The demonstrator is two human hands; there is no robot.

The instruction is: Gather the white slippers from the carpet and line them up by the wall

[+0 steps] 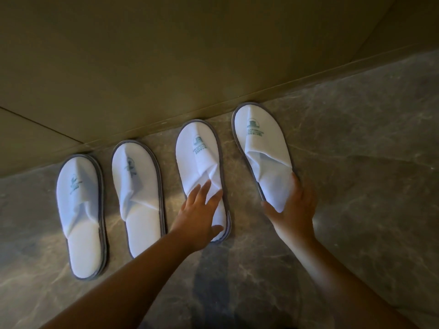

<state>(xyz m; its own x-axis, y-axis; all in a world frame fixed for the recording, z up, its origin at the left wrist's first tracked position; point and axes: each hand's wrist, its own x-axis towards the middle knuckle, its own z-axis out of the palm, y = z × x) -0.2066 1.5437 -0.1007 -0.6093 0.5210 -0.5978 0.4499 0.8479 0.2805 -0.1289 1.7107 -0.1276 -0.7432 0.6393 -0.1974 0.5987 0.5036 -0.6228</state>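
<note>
Polished grey-brown marble floor (344,143), veined in paler lines, runs up to a plain olive-beige wall (166,55); a thin seam crosses the wall at the lower left, and light pools on the stone under the shoes while the corners fall dark. Four white slippers with grey-edged soles and green printed logos lie in a row on the stone, toes toward the wall's base: the far-left slipper (79,210), the second slipper (139,193), the third slipper (202,169) and the far-right slipper (261,148). The left hand (199,217) lies open and flat, fingers spread, over the heel half of the third slipper, closed around nothing. The right hand (294,207) grasps the heel end of the far-right slipper, thumb on one edge, fingers along the other.
</note>
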